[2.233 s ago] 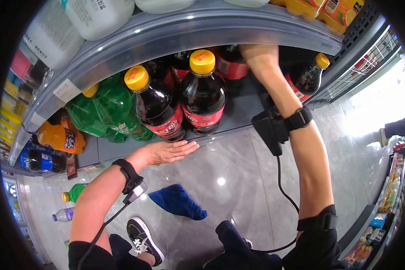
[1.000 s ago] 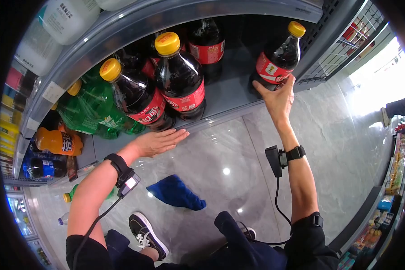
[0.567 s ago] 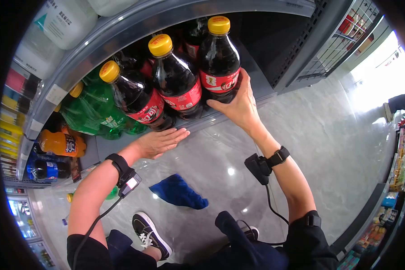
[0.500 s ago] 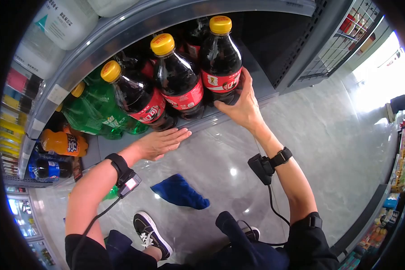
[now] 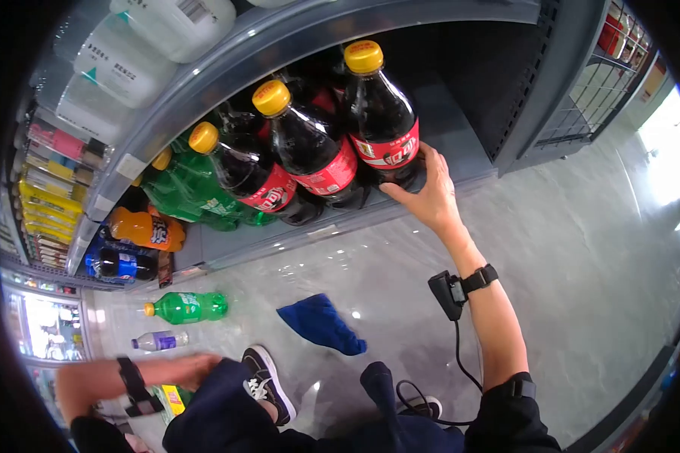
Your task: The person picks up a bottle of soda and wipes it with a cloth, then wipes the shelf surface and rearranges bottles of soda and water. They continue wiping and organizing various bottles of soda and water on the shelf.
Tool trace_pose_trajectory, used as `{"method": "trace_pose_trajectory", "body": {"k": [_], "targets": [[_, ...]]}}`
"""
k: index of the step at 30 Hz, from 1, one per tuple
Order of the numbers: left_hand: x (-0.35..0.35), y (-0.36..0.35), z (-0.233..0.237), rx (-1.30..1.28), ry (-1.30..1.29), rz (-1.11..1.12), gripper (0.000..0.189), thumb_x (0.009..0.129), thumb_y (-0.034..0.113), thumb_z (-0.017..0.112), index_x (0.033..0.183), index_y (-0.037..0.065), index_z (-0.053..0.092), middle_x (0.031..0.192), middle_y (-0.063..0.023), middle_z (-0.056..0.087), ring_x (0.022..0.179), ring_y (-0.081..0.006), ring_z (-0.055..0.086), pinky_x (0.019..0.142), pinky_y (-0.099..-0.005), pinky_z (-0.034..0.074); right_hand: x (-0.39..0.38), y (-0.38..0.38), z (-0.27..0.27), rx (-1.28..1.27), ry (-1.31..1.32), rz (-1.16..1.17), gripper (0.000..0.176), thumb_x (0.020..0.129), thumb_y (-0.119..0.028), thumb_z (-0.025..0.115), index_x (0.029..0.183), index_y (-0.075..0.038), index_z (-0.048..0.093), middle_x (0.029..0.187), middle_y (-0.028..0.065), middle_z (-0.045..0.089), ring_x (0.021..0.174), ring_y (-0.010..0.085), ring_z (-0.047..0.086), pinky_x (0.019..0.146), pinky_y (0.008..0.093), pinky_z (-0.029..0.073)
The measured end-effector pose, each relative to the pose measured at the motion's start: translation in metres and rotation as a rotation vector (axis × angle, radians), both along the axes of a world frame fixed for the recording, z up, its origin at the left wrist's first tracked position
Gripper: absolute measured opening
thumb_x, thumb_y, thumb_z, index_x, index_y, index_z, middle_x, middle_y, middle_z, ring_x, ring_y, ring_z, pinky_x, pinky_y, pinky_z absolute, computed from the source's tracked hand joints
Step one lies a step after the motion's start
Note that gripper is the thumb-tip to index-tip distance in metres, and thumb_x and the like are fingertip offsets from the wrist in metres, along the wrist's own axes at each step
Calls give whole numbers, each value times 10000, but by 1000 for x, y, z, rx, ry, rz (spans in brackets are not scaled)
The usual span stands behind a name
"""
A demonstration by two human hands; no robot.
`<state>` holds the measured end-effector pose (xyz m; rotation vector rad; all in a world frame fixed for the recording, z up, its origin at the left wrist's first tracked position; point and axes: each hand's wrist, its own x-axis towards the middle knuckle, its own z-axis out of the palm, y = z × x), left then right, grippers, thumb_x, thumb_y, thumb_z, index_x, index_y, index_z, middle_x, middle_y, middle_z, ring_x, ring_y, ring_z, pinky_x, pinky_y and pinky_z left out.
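My right hand (image 5: 432, 198) grips the low part of a cola bottle (image 5: 387, 113) with a yellow cap and red label, thumb in front and fingers along its right side. The bottle stands at the right end of a front row on the bottom shelf. To its left are a second cola bottle (image 5: 310, 143) and a third cola bottle (image 5: 245, 170). My left hand (image 5: 198, 370) is low at the left, against my dark-clothed leg; its fingers are mostly hidden. Near it on the floor lie a green soda bottle (image 5: 193, 307) and a small bottle with a purple label (image 5: 161, 341).
Green bottles (image 5: 181, 192), an orange soda bottle (image 5: 147, 229) and a dark bottle with a blue label (image 5: 127, 266) lie at the shelf's left. A blue cloth (image 5: 321, 323) is on the shiny floor near my shoe (image 5: 268, 381). White bottles (image 5: 128, 64) fill the shelf above.
My left hand has moved away from the shelf edge, down and left to beside my leg. My right hand stays on the cola bottle. The view has shifted, showing the bottles on the floor.
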<state>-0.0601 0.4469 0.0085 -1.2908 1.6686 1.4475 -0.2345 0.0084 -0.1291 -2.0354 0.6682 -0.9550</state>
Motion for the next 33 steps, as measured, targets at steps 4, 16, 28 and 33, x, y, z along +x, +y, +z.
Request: {"method": "trace_pose_trajectory", "body": {"k": [4,16,28,33], "targets": [[-40,27,22,124,110,355,475,830,203,590,1269,63,476,1334,-145,458,1192,-237,501,1008,-412,392,-2,0,1,-3,15,22,791,640,-276,823,1259,18,427,1166,164,531,1100,325,490,944,402,416],[-92,-15,53,18,1191,1083,414,910,207,535,1291,57,469,1189,-92,555,1091,-189,554,952,-335,419,-28,44,76,-161,-57,-124,619,731,-159,781,1244,15,481,1194,195,545,1049,321,551,903,378,444],[-47,76,-105,-435,291,1596,264,925,119,534,1175,40,507,938,-50,618,903,-118,583,819,-265,455,67,62,174,-498,-12,37,289,772,-117,723,925,33,529,799,178,647,737,339,643,631,362,505],[-17,130,-157,-996,-7,1882,324,854,57,590,1155,44,472,928,-36,545,861,-108,538,755,-253,455,52,35,167,-239,-35,146,291,834,-72,648,1096,21,564,873,128,681,841,168,669,759,271,510]]}}
